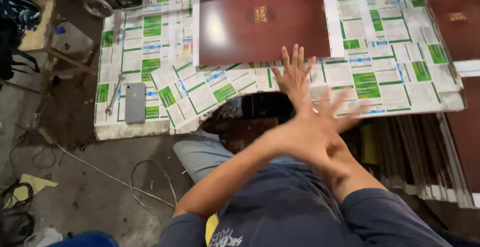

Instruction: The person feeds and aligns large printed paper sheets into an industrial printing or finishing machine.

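Dark red board (260, 19) lay flat at upper centre, long axis across the frame, on a table (150, 82) covered with green-and-white printed sheets. Both hands were crossed at centre, empty — right hand (294, 77) fingers spread just below the board's near edge, left hand (320, 122) spread but motion-blurred. Concrete floor (75, 167) with cables lower left. Board's top edge was cut off.

A phone (135, 103) lay screen down on the printed green-and-white sheets (380, 52). Two dark red covers (260, 19) bore small gold labels (260, 14).
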